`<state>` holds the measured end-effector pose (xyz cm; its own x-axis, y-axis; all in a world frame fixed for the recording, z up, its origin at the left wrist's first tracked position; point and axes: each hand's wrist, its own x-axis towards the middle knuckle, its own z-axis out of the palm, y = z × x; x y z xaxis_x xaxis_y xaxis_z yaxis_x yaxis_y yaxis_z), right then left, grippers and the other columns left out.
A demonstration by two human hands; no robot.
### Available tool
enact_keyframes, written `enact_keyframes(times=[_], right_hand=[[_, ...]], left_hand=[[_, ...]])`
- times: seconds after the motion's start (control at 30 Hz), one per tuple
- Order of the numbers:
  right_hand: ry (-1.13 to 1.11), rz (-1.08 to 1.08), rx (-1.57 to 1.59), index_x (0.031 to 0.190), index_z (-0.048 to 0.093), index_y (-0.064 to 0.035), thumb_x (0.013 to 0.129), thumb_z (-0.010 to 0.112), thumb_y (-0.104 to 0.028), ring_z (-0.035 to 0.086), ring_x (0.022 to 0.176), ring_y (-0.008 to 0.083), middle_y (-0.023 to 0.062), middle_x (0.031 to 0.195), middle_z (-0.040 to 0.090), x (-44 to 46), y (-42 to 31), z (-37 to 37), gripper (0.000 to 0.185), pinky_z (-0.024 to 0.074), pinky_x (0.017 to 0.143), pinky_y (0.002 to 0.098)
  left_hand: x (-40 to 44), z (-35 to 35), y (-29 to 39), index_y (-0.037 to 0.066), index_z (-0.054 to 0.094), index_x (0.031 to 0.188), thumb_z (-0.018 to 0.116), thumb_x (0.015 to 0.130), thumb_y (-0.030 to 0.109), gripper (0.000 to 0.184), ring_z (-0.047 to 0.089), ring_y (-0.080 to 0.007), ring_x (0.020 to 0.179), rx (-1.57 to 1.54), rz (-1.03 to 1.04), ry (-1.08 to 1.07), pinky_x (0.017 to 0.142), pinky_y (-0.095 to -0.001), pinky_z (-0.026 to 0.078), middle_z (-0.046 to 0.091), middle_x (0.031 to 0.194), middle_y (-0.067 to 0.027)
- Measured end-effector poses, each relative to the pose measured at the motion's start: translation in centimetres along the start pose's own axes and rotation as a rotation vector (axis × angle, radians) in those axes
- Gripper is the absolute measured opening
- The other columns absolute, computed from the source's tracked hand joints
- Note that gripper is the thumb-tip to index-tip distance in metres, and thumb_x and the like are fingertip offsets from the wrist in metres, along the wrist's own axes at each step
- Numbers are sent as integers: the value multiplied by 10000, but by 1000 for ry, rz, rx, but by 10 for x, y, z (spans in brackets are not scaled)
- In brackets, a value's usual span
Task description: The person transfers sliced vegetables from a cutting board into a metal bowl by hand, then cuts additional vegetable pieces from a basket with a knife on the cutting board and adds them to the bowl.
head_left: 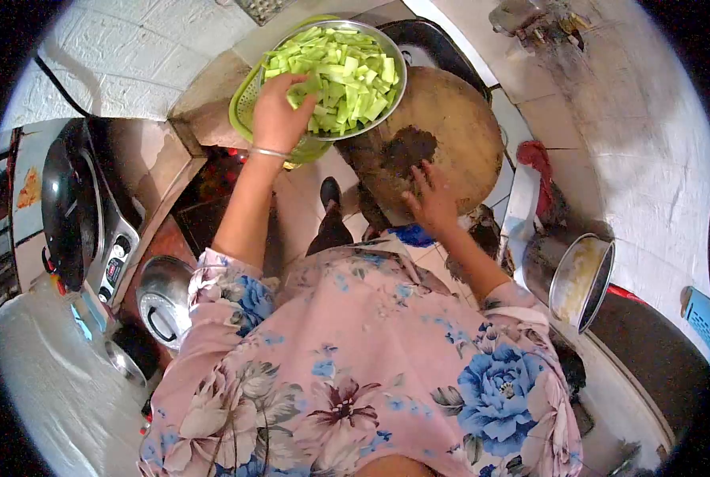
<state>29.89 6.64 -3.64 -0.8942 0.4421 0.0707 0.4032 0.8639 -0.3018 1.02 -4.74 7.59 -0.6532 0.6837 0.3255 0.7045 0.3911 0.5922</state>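
A metal bowl (403, 86) full of chopped light-green vegetable pieces (347, 71) sits inside a green plastic colander (243, 111). My left hand (282, 118), with a bangle at the wrist, is at the bowl's near left side, its fingers curled round a few of the pieces. To the right lies a thick round wooden chopping board (466, 127) with a dark patch on its surface. My right hand (432, 200) rests at the board's near edge, fingers spread, with nothing in it.
At left, a dark wok (70, 207) sits by an electric cooker with a control panel (114, 262). A metal lid (164, 302) lies below it. On the right are a metal pot (581, 278), a red cloth (536, 171) and a blue plastic basket (698, 318). A black basin (438, 36) stands behind the board.
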Motion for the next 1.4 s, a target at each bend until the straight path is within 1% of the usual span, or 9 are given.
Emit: enact_keyframes(times=[0.17,0.3,0.37,0.67,0.73,0.97,1.13,1.27,1.4], right_hand=[[46,119,-6,1215,421,-118,816,497,-383,399,1092,307,121,1230,388,-11,-14,14,485,298,871,467],[65,142,24,1048,522,-85,785,540,-346,444,1008,337,150,1104,473,-11,-10,19,371,309,869,473],[15,141,66,1012,543,-70,781,545,-340,452,1014,361,174,1093,494,-11,-6,19,356,305,892,503],[-71,4,78,827,587,-60,781,540,-293,565,694,302,133,720,576,-8,-3,11,241,457,621,438],[145,-83,81,619,516,-92,705,623,-180,516,547,282,97,593,496,-10,0,16,163,423,463,370],[79,47,169,644,532,-62,710,621,-222,553,613,304,143,625,541,-1,19,16,195,447,529,380],[429,703,537,723,553,-16,762,566,-259,537,613,254,148,636,536,82,4,-62,247,415,586,352],[527,486,946,835,578,-4,794,542,-261,582,645,242,147,723,604,158,-45,-130,263,461,619,328],[392,126,784,837,611,-38,749,618,-311,586,717,261,136,782,603,219,-77,-120,287,455,650,328]], left_hand=[[-36,18,-22,-23,468,1067,643,660,99,459,486,-313,973,57,-285,224,853,-366,393,503,1035,-194],[-51,26,-40,-37,344,1169,577,715,25,514,503,-227,929,-579,-763,401,779,-328,441,496,1008,-136],[-48,16,-27,-39,367,1142,513,741,-12,427,513,-238,904,-998,-1033,273,754,-367,460,497,998,-149],[-21,26,-51,-34,415,1049,409,729,-81,324,495,-317,984,-1291,-1349,-49,815,-480,459,475,1059,-155],[-22,33,-66,-31,416,1046,402,712,-91,340,494,-318,991,-1336,-1350,-68,823,-491,456,477,1061,-155],[-24,38,-77,-15,427,1043,411,640,-109,415,517,-324,933,-1439,-1297,-18,786,-506,469,501,1028,-148],[-25,29,-79,-17,440,1044,439,605,-96,447,526,-330,899,-1451,-1222,-98,782,-487,472,509,1019,-151],[-19,8,-54,-30,435,1075,442,582,-89,497,527,-327,915,-1456,-1187,-199,794,-481,463,511,1036,-150],[-20,2,-39,-37,473,1015,469,551,-55,465,558,-305,854,-1506,-1164,-209,789,-402,474,558,960,-143]])
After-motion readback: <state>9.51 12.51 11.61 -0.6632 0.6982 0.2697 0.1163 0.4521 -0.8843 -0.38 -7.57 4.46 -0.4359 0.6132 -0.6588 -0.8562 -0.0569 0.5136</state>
